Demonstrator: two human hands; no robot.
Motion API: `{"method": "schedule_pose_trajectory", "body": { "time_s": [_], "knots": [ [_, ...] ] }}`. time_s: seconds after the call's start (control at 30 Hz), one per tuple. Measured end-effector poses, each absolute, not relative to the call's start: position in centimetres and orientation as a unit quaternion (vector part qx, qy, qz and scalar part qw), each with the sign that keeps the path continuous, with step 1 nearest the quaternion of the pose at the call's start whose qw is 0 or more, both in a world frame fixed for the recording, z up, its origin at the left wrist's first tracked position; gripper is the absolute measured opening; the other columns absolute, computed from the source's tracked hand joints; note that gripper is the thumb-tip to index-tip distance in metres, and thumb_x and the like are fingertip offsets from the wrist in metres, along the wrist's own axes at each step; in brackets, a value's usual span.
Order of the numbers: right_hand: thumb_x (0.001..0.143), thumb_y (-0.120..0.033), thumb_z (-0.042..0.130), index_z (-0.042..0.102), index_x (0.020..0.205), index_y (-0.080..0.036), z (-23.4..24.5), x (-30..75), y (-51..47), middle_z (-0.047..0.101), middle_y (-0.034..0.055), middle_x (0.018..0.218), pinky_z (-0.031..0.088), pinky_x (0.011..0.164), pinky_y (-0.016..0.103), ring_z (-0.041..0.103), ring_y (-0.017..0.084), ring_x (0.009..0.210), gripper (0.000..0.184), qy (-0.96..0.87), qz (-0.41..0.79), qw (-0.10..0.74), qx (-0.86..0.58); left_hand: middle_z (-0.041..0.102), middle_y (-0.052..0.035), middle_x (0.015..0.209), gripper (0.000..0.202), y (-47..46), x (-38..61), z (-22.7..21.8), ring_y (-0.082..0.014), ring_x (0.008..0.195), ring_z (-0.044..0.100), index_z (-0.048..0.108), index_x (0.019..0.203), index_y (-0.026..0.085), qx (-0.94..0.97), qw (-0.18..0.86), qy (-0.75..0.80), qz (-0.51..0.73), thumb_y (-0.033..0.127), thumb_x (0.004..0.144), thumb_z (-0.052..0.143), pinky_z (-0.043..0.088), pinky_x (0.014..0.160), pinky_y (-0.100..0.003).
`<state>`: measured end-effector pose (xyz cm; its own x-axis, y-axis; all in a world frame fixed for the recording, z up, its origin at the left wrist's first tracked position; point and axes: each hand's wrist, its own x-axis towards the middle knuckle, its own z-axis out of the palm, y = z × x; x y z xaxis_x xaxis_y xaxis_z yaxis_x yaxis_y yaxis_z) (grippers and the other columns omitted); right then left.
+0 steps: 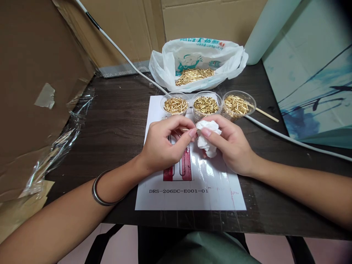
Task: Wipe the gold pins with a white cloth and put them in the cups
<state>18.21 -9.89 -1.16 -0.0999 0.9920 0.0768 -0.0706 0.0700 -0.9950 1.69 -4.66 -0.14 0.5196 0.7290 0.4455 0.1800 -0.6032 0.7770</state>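
Sitting at dark desk (115,121) facing cardboard (132,33), pinching thin pin (186,129) with left hand (163,143), squishing tissue (207,138) with right hand (236,148).

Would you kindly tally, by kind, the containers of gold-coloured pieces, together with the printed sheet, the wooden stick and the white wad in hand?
Clear cups: 3
Plastic bag: 1
Printed sheet: 1
Wooden stick: 1
White wad in the right hand: 1
Total: 7
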Motion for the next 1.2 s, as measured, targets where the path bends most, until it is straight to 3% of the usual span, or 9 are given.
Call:
{"method": "schedule_pose_trajectory", "body": {
  "time_s": [0.17, 0.33, 0.43, 0.57, 0.77, 1.2],
  "knots": [
    [0.084, -0.032, 0.055, 0.057, 0.106, -0.019, -1.13, 18.50, -9.78, 0.059, 0.0019, 0.092, 0.041, 0.071, 0.022, 0.053, 0.009, 0.081, 0.026, -0.603, 0.476, 0.461, -0.444, 0.064, -0.0001, 0.070, 0.006, -4.65, 1.72, -0.09, -0.0073, 0.058, 0.059, 0.061, 0.082, 0.014, 0.811, 0.326, 0.279, 0.398, 0.016, 0.077, 0.059, 0.048, 0.053, -0.017],
    [0.088, -0.037, 0.047, 0.057, 0.085, -0.017, -1.42, 18.47, -9.83, 0.052, -0.0009, 0.072, 0.034, 0.060, 0.022, 0.044, 0.007, 0.065, 0.023, -0.592, 0.495, 0.441, -0.458, 0.063, 0.0004, 0.069, 0.005, -4.63, 1.75, -0.01, -0.0067, 0.058, 0.059, 0.061, 0.081, 0.013, 0.811, 0.343, 0.274, 0.387, 0.015, 0.077, 0.059, 0.048, 0.052, -0.016],
    [0.088, -0.042, 0.044, 0.051, 0.083, -0.017, -1.67, 18.44, -9.86, 0.044, -0.0016, 0.065, 0.030, 0.055, 0.023, 0.038, 0.008, 0.060, 0.027, -0.571, 0.510, 0.443, -0.466, 0.063, -0.0002, 0.069, 0.006, -4.64, 1.74, 0.02, -0.0072, 0.057, 0.058, 0.061, 0.082, 0.013, 0.809, 0.349, 0.280, 0.382, 0.016, 0.077, 0.059, 0.048, 0.052, -0.017],
    [0.087, -0.045, 0.044, 0.049, 0.080, -0.018, -1.69, 18.40, -9.85, 0.042, -0.0007, 0.068, 0.030, 0.055, 0.024, 0.036, 0.009, 0.061, 0.029, -0.573, 0.512, 0.440, -0.464, 0.062, 0.0005, 0.068, 0.005, -4.68, 1.71, 0.06, -0.0070, 0.056, 0.057, 0.060, 0.081, 0.013, 0.810, 0.349, 0.275, 0.382, 0.016, 0.077, 0.059, 0.048, 0.053, -0.017],
    [0.091, -0.049, 0.028, 0.052, 0.083, -0.019, -1.77, 18.28, -9.78, 0.045, 0.0028, 0.072, 0.034, 0.060, 0.027, 0.040, 0.013, 0.065, 0.039, -0.570, 0.495, 0.463, -0.465, 0.063, 0.0002, 0.067, 0.004, -4.73, 1.67, -0.04, -0.0075, 0.056, 0.058, 0.060, 0.081, 0.014, 0.815, 0.353, 0.269, 0.373, 0.016, 0.077, 0.059, 0.048, 0.052, -0.018],
    [0.093, -0.044, 0.027, 0.050, 0.082, -0.021, -1.28, 18.22, -9.90, 0.045, 0.0019, 0.072, 0.032, 0.056, 0.025, 0.041, 0.012, 0.064, 0.034, -0.584, 0.451, 0.472, -0.481, 0.062, -0.0009, 0.066, 0.006, -4.72, 1.59, -0.05, -0.0085, 0.056, 0.056, 0.061, 0.080, 0.013, 0.823, 0.347, 0.272, 0.359, 0.018, 0.076, 0.059, 0.047, 0.052, -0.019]
  ]
}}
